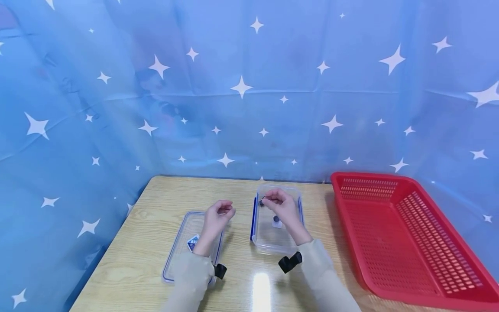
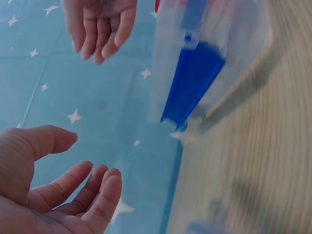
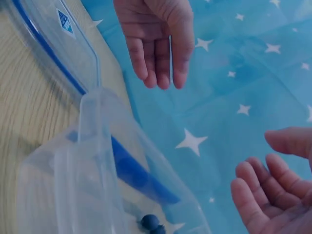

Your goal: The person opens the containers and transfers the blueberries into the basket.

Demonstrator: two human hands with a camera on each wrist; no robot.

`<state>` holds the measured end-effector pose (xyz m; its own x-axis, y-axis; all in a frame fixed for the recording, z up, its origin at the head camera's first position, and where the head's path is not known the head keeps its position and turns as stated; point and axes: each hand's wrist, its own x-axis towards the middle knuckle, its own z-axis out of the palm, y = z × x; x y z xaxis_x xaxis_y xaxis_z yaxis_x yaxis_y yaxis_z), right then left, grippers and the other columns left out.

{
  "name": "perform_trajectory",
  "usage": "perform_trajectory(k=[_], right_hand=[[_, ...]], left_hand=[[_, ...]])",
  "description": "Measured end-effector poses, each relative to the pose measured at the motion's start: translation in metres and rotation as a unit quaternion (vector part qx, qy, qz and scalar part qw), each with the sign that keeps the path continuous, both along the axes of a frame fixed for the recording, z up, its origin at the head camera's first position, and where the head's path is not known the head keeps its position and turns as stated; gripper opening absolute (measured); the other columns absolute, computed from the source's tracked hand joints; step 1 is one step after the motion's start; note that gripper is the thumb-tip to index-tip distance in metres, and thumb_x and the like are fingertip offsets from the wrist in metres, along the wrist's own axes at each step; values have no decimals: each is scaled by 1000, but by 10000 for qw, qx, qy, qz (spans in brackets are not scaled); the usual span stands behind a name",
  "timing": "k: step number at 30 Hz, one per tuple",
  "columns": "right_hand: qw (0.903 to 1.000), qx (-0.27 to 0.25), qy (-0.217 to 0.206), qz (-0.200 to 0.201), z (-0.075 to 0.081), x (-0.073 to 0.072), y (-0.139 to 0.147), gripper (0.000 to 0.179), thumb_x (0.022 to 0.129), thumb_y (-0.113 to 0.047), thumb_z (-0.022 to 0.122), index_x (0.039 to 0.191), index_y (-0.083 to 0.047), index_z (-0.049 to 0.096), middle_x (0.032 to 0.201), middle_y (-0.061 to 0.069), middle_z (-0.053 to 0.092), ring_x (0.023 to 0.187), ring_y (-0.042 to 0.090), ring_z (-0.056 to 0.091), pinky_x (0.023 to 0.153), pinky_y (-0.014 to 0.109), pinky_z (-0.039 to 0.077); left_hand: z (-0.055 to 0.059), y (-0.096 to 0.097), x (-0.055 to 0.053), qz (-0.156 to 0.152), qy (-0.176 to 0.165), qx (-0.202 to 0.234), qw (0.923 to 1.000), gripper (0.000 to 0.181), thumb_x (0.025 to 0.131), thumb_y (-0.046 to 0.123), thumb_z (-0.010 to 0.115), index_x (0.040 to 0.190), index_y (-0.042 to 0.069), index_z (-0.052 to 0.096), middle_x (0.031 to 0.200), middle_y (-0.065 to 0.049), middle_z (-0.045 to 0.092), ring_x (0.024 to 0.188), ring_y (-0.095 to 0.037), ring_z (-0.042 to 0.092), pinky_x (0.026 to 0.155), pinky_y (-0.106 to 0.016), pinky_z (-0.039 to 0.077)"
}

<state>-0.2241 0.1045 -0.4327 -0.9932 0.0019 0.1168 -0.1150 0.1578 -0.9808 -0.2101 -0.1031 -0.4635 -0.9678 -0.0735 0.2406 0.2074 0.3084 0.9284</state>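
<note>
On the table stands a clear plastic food container (image 1: 267, 236) with blue side clips (image 2: 192, 83). Inside it lie small dark blue round things (image 3: 149, 222) that look like blueberries; in the head view one (image 1: 276, 219) sits by a white patch. My right hand (image 1: 283, 209) hovers over the container, fingers loosely bent and apart from the thumb, holding nothing. To its left, my left hand (image 1: 218, 217) hangs over the far end of the container's lid (image 1: 180, 249), likewise with bent fingers and nothing between them. My forearm covers part of the lid.
At the right stands a big red plastic basket (image 1: 352, 242) with slotted sides. The wooden table (image 1: 117, 260) ends at a blue curtain (image 1: 288, 138) with white stars behind and on the left. A blue-and-white sticker (image 1: 192, 242) marks the lid.
</note>
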Motion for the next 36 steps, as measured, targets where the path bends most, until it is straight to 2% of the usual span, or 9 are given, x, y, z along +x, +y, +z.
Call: perform_trajectory(k=[4,7,15,16,20,25,31,36], right_hand=[[9988,-172,-438,-155,-3,-5,5,23,84,-4,67,103,5,61,87,5,63,74,11,56,70,28,51],[9975,-186,-628,-261,-5,-8,9,24,83,-3,67,104,6,60,88,5,63,72,10,56,72,34,52],[9935,-171,-982,-551,-15,-10,13,24,82,-1,68,102,9,60,85,8,65,68,7,58,71,28,53],[9930,-184,-994,-618,-16,-11,12,24,82,-1,68,102,8,60,84,7,65,68,7,58,69,25,53],[9910,-235,-1026,-832,-24,-13,12,21,81,0,68,99,6,60,84,5,63,69,7,57,64,18,50],[9888,-181,-1114,-979,-29,-14,10,21,81,1,67,101,6,61,89,10,64,73,11,58,65,19,49],[9859,267,-1240,-1095,-36,-13,12,21,79,3,68,99,6,61,92,13,65,82,19,60,70,22,50],[9837,434,-1350,-1108,-42,-11,14,20,77,6,68,96,5,61,90,13,64,82,21,59,67,21,49]], left_hand=[[-5,17,-2,-255,-47,131,9996,25,80,0,68,102,-11,62,92,-21,65,82,-28,63,74,-26,54],[-9,28,-3,-401,-229,189,9988,30,80,3,68,106,-12,61,97,-24,64,86,-31,63,76,-29,54],[-12,44,-4,-648,-688,300,9951,41,82,11,70,115,-10,58,107,-23,63,95,-32,62,78,-33,54],[-12,46,-5,-656,-772,302,9944,40,82,10,69,115,-10,58,107,-23,63,94,-28,63,78,-31,54],[-16,52,-6,-772,-820,347,9930,40,81,6,68,115,-11,57,104,-24,63,92,-28,63,76,-29,54],[-18,56,-7,-814,-832,360,9926,38,80,1,68,114,-12,57,99,-23,64,92,-32,62,74,-28,55],[-22,58,-8,-772,-985,354,9915,39,78,-3,68,114,-11,57,101,-21,64,93,-30,62,75,-28,55],[-25,59,-8,-821,-1084,419,9898,39,78,-4,68,115,-11,57,102,-21,64,94,-31,62,75,-29,55]])
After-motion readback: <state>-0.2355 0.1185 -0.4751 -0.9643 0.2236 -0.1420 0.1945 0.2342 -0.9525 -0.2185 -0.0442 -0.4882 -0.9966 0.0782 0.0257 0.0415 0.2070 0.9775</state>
